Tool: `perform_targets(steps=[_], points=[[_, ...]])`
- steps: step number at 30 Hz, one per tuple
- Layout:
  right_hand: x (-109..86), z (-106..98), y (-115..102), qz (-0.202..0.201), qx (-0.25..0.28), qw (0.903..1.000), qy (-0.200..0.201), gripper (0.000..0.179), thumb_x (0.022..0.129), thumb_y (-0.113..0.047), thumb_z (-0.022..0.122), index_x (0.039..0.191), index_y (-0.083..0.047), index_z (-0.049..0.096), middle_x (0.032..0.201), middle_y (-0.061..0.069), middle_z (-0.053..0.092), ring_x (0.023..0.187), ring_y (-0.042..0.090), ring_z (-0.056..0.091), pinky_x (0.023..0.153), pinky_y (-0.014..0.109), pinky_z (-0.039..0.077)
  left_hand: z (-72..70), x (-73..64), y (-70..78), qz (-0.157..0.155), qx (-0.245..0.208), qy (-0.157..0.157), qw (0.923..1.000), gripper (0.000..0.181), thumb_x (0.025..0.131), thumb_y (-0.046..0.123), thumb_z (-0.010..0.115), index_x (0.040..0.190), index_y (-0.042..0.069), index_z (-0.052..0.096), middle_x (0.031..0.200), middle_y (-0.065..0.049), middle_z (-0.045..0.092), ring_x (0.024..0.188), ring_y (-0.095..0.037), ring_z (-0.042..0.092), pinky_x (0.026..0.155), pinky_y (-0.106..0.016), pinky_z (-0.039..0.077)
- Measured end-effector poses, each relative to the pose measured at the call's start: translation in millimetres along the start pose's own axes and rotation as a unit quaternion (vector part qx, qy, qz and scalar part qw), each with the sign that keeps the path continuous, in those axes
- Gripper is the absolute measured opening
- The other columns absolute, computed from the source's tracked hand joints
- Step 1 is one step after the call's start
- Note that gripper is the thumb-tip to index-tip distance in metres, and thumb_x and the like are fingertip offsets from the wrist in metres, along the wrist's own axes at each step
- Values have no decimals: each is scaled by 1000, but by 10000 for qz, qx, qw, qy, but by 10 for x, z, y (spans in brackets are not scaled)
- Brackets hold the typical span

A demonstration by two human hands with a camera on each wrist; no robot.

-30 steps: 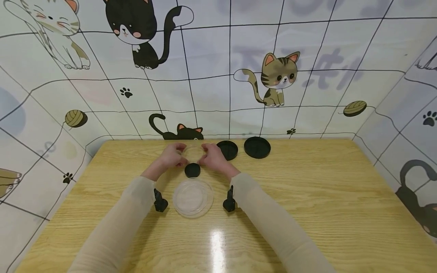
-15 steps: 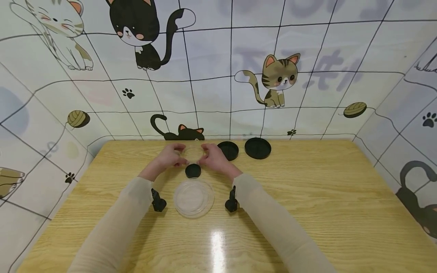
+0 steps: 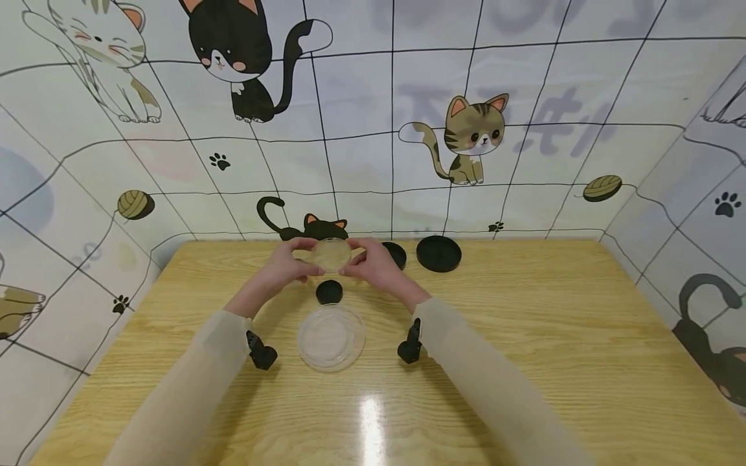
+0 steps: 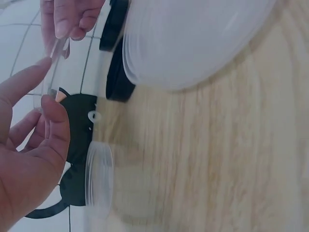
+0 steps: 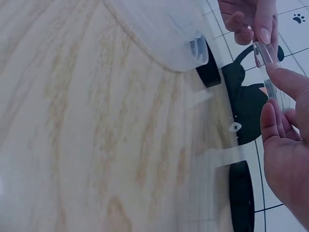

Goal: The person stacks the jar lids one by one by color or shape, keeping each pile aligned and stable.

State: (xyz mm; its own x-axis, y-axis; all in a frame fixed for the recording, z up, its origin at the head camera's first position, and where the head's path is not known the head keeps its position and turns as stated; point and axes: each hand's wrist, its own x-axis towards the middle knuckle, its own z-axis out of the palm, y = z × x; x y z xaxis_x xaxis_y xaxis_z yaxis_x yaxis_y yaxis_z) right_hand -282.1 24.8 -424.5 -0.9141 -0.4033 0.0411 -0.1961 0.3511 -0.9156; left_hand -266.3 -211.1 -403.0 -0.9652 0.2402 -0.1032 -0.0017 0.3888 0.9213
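Note:
Both hands hold a clear, round, shallow plastic disc above the far part of the table. My left hand pinches its left edge between thumb and fingers; my right hand pinches the right edge. In the left wrist view the disc is seen nearly edge-on between the fingertips. A small black disc lies on the table just in front of the hands. Closer to me rests a larger clear round plastic piece, with inner rings showing. Whether the held disc has a closed face is hard to tell.
Two black round shallow pieces stand at the back: one partly behind my right hand, the larger one further right. In the left wrist view another clear round piece stands near the back. A cat-print cloth bounds the wooden table.
Both hands have lifted slightly, and the clear disc has come up with them. My wrists have spread a little apart. The pieces on the table have stayed put.

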Motion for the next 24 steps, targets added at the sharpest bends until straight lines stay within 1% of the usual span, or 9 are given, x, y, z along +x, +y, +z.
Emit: perform_targets(steps=[2, 4, 7, 10, 14, 18, 21, 24], points=[[-37, -28, -37, -46, 34, 10000, 20, 69, 90, -15, 82, 150, -6, 51, 145, 12, 50, 97, 21, 64, 74, 33, 54, 3, -47, 13, 94, -167, -36, 9998, 73, 89, 7, 80, 151, -1, 42, 152, -20, 40, 93, -20, 67, 74, -32, 55], [-81, -55, -70, -107, 129, 9999, 16, 68, 88, -15, 84, 148, -5, 52, 141, 13, 52, 96, 22, 63, 76, 33, 54, 8, -103, 25, 174, -271, -74, 9995, 74, 89, 7, 79, 152, -1, 41, 153, -20, 39, 95, -21, 67, 76, -33, 55], [-158, -92, -107, -203, 244, 9995, 9, 68, 86, -16, 86, 146, -5, 55, 135, 16, 55, 94, 22, 61, 77, 33, 54, 20, -192, 48, 260, -403, -102, 9988, 72, 89, 6, 79, 151, 0, 43, 152, -20, 39, 92, -21, 66, 78, -33, 55], [-243, -118, -138, -324, 381, 9987, -19, 68, 85, -14, 87, 145, -5, 55, 135, 18, 55, 94, 22, 60, 80, 32, 54, 39, -285, 72, 321, -590, -82, 9977, 70, 88, 4, 79, 150, 2, 46, 150, -18, 41, 87, -18, 66, 78, -32, 55], [-363, -124, -179, -460, 455, 9979, -26, 68, 83, -11, 88, 143, -6, 56, 129, 14, 57, 93, 21, 60, 81, 30, 53, 76, -439, 123, 352, -813, -97, 9960, 69, 87, 2, 79, 148, 5, 48, 146, -14, 44, 83, -17, 65, 78, -31, 54], [-492, -110, -223, -546, 506, 9972, -56, 65, 80, -8, 89, 137, -3, 58, 119, 10, 60, 91, 21, 60, 80, 29, 52, 119, -608, 170, 300, -826, -85, 9961, 69, 87, 4, 81, 147, 6, 48, 143, -10, 46, 83, -18, 66, 79, -31, 53], [-576, -80, -235, -614, 427, 9971, -156, 63, 79, -8, 90, 133, -2, 58, 118, 12, 60, 90, 20, 60, 78, 28, 52, 155, -746, 172, 271, -773, -25, 9966, 71, 85, 6, 83, 147, 5, 48, 143, -13, 45, 85, -18, 66, 78, -30, 53], [-649, -33, -238, -658, 295, 9968, -339, 64, 79, -8, 91, 133, -1, 58, 121, 17, 59, 88, 20, 59, 76, 27, 50, 193, -885, 134, 176, -691, 84, 9974, 72, 84, 6, 85, 146, 3, 49, 143, -18, 45, 85, -17, 64, 74, -28, 53]])
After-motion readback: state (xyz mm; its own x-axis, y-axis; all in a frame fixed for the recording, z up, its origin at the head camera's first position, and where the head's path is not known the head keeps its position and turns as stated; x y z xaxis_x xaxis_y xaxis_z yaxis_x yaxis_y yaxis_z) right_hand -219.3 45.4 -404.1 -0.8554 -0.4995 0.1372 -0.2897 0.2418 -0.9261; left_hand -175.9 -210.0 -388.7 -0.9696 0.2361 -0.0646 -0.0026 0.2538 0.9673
